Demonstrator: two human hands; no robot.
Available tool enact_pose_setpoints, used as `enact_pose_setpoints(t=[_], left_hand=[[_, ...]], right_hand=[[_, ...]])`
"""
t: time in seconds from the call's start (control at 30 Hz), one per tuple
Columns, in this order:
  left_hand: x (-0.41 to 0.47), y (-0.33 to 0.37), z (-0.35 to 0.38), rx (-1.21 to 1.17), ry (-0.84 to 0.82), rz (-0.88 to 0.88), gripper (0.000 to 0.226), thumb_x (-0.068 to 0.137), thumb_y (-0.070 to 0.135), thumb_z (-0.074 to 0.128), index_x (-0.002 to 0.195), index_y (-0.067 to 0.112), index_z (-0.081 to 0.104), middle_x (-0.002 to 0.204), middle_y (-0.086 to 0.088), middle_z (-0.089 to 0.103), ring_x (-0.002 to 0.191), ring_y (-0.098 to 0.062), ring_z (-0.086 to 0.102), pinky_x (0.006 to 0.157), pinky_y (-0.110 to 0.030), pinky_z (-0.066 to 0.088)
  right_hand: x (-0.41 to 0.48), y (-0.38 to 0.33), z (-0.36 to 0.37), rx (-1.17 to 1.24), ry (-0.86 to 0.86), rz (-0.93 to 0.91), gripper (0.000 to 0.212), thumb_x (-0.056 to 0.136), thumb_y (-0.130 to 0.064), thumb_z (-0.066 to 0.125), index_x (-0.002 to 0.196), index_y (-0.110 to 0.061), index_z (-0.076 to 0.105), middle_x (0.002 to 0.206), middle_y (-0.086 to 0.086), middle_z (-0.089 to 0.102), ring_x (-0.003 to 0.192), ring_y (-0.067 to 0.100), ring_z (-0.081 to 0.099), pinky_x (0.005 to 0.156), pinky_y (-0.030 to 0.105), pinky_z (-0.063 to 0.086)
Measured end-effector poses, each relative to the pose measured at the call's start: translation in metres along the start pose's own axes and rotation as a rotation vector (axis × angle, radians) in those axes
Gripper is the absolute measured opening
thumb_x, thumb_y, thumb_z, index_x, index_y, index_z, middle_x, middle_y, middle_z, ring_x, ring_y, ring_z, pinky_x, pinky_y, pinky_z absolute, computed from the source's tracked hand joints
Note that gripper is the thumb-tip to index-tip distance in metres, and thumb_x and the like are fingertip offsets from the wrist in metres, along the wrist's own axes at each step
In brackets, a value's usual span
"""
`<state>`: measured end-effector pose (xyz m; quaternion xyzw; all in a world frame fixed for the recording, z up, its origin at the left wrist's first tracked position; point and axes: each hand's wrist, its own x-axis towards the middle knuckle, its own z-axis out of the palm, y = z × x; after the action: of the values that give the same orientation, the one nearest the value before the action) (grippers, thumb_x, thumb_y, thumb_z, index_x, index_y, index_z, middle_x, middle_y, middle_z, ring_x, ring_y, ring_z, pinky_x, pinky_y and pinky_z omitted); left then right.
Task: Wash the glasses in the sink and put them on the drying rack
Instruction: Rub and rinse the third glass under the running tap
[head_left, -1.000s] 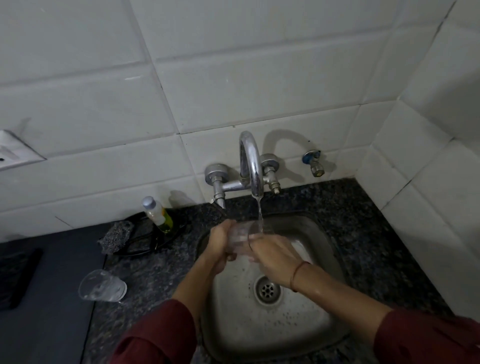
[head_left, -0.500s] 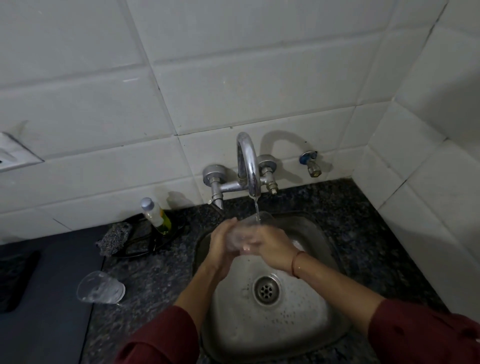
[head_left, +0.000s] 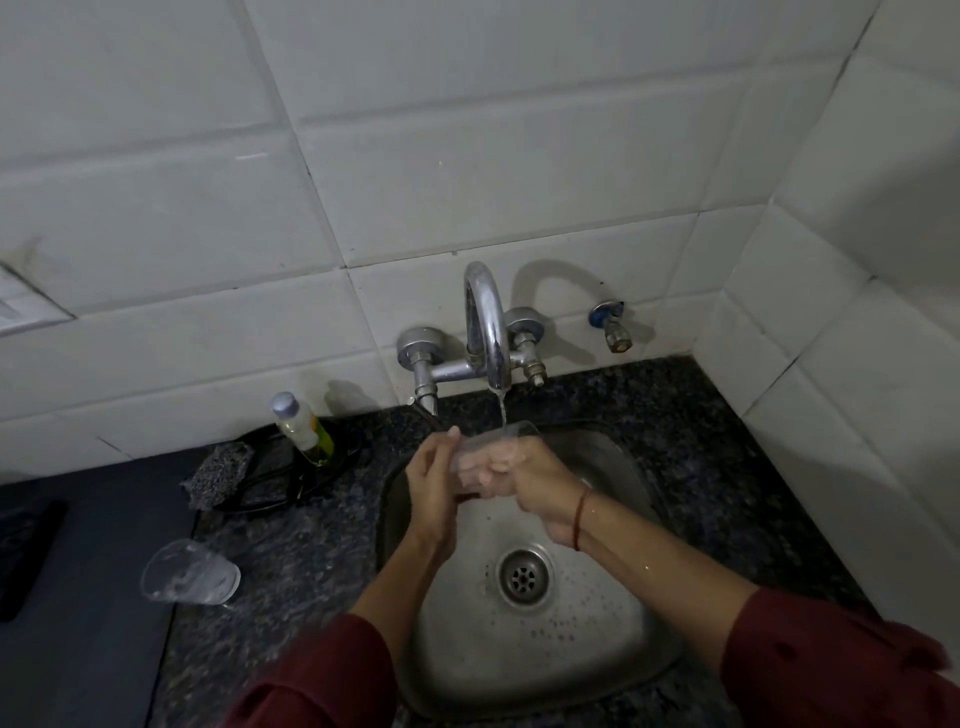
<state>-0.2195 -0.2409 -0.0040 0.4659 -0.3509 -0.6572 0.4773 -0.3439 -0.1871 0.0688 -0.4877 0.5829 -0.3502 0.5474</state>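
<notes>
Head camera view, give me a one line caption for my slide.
Both hands, left and right, rinse a clear glass under the running tap.

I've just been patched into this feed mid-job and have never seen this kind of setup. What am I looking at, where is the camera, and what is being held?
There is no machine here: a person is working with two bare hands. The single picture comes from a wide-angle camera worn on the person's head, looking forward and down, so the arms in dark red sleeves enter from the bottom edge.

The left hand and the right hand together hold a clear glass over the steel sink. A thin stream of water runs from the tap onto the glass rim.

On the dark speckled counter, left of the sink, a second clear glass lies on its side. Further back are a scrub pad and a small bottle with yellow-green liquid. I see no drying rack in this view.
</notes>
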Motion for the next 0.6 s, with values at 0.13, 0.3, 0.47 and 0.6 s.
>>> enact_pose_setpoints(t=[0.13, 0.3, 0.47, 0.6], left_hand=[[0.007, 0.018, -0.006, 0.196, -0.172, -0.388, 0.037, 0.101, 0.034, 0.048, 0.092, 0.006, 0.069, 0.068, -0.008, 0.063, 0.046, -0.016, 0.053, 0.034, -0.02, 0.032], [0.001, 0.005, -0.001, -0.068, -0.132, -0.091, 0.033, 0.103, 0.031, 0.055, 0.106, 0.001, 0.066, 0.086, -0.017, 0.065, 0.069, -0.022, 0.065, 0.058, -0.031, 0.053], [0.011, 0.008, -0.005, 0.166, -0.12, -0.306, 0.045, 0.103, 0.038, 0.047, 0.103, 0.001, 0.072, 0.078, -0.017, 0.063, 0.045, -0.017, 0.05, 0.032, -0.019, 0.031], [0.009, 0.006, -0.004, 0.067, -0.114, -0.25, 0.04, 0.101, 0.038, 0.055, 0.105, 0.004, 0.075, 0.085, -0.015, 0.067, 0.06, -0.019, 0.06, 0.044, -0.025, 0.044]], right_hand=[[-0.01, -0.002, -0.004, -1.208, -0.12, -0.232, 0.035, 0.097, -0.008, 0.055, 0.132, -0.008, 0.056, 0.118, 0.013, 0.069, 0.11, 0.032, 0.066, 0.088, 0.038, 0.051], [0.002, 0.002, -0.002, -0.582, 0.07, -0.093, 0.026, 0.092, -0.013, 0.067, 0.118, -0.011, 0.07, 0.111, 0.009, 0.075, 0.107, 0.026, 0.07, 0.096, 0.042, 0.055], [-0.007, 0.002, -0.005, -0.859, -0.105, -0.138, 0.034, 0.098, -0.018, 0.063, 0.131, -0.012, 0.062, 0.122, 0.006, 0.07, 0.103, 0.016, 0.069, 0.084, 0.021, 0.052], [-0.001, 0.004, -0.007, -1.012, -0.004, -0.165, 0.029, 0.095, -0.024, 0.065, 0.121, -0.012, 0.066, 0.115, 0.011, 0.072, 0.107, 0.028, 0.068, 0.093, 0.036, 0.053]])
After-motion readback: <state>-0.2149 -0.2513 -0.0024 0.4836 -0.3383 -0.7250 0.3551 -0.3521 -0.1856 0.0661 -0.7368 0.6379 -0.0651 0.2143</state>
